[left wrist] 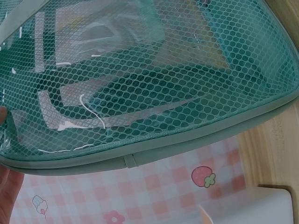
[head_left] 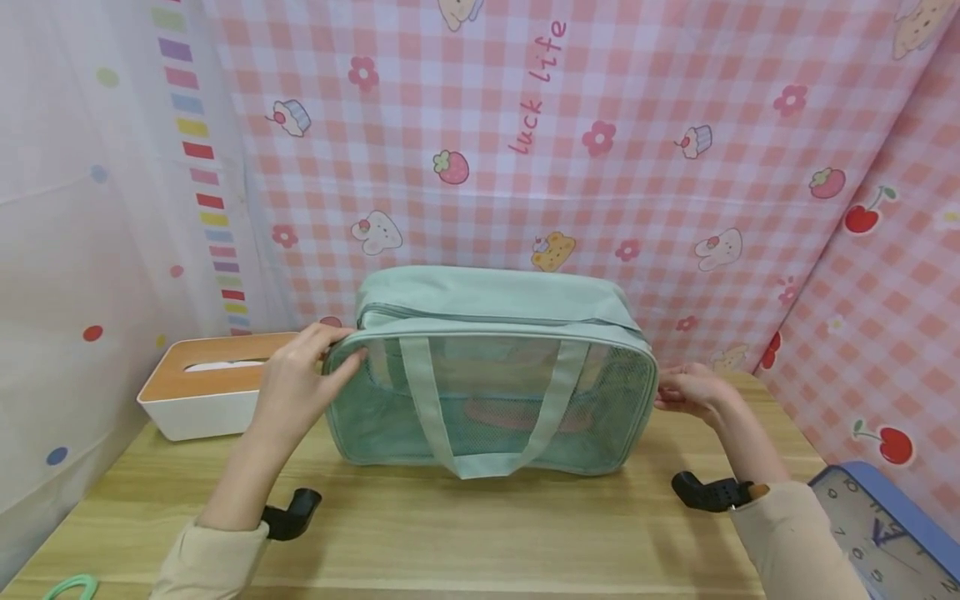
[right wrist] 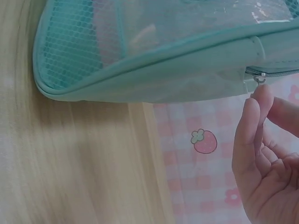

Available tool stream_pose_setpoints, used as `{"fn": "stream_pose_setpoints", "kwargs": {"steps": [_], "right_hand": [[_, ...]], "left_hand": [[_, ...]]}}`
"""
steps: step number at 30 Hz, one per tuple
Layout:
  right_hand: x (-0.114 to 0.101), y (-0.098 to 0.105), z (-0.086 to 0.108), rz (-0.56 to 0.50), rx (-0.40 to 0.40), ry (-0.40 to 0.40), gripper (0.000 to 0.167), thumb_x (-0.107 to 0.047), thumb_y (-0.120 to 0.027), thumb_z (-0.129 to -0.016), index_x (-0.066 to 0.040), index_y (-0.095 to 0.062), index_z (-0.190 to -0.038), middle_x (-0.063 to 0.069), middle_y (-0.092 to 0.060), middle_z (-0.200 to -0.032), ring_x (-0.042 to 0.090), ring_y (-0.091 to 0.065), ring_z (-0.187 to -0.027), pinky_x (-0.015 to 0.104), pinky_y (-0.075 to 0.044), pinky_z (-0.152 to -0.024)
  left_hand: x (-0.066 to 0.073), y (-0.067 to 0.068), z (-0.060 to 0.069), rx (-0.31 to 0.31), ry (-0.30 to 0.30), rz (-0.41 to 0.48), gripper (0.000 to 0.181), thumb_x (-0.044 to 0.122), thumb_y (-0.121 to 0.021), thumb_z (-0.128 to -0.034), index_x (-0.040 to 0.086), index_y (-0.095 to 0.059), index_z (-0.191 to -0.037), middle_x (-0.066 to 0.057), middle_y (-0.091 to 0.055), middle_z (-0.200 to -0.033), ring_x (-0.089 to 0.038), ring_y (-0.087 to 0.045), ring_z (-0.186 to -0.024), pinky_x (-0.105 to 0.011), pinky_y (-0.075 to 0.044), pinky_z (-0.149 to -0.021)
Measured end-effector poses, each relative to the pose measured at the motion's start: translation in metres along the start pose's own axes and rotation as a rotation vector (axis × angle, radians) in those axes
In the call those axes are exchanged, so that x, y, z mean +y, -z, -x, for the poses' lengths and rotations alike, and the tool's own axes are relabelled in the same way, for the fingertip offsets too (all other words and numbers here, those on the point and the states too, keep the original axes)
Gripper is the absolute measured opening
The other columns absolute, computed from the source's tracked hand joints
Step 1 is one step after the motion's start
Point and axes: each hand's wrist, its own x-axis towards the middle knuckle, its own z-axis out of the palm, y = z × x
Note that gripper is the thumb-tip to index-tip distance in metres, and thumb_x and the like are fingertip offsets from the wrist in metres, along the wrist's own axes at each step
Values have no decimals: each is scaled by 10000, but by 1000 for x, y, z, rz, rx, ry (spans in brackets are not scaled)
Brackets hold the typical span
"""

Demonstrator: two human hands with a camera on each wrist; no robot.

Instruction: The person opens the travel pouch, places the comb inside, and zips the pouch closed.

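Observation:
A mint-green bag (head_left: 487,296) with a see-through mesh front stands upright on the table. Two strap handles (head_left: 425,392) hang down over its front, and a zip (head_left: 480,317) runs along the top. My left hand (head_left: 296,379) pinches the bag's upper left corner, thumb on the front and fingers behind. At the bag's right side, my right hand (head_left: 697,390) pinches the small metal zip pull (right wrist: 260,78) between thumb and fingertips, at the zip's end. Something pink (head_left: 528,414) shows faintly through the mesh; its kind is unclear.
A white tissue box (head_left: 202,417) with a wood-coloured lid stands left of the bag. At the lower right is a blue-framed clock (head_left: 885,525), and a green loop (head_left: 71,587) lies at the lower left edge. A pink checked cloth (head_left: 480,117) hangs close behind.

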Motion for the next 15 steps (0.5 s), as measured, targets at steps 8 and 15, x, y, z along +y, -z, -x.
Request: {"fn": "stream_pose_setpoints", "kwargs": {"steps": [8, 15], "right_hand": [[9, -2, 2, -112, -1, 19, 318, -97, -443, -942, 121, -390, -1168, -65, -618, -735, 29, -613, -676, 168, -539, -688], [19, -1, 1, -275, -19, 15, 217, -55, -459, -926, -113, -599, -770, -36, -635, -729, 47, -624, -685, 178, -542, -683]], "left_hand": [[-1, -2, 1, 20, -11, 18, 245, 34, -770, -698, 18, -682, -926, -83, -642, -808, -119, -495, -618, -234, -388, -520], [-3, -4, 2, 52, -18, 48, 257, 30, -767, -701, 24, -687, -945, -94, -655, -844, -126, -502, -630, -161, -347, -545]]}}
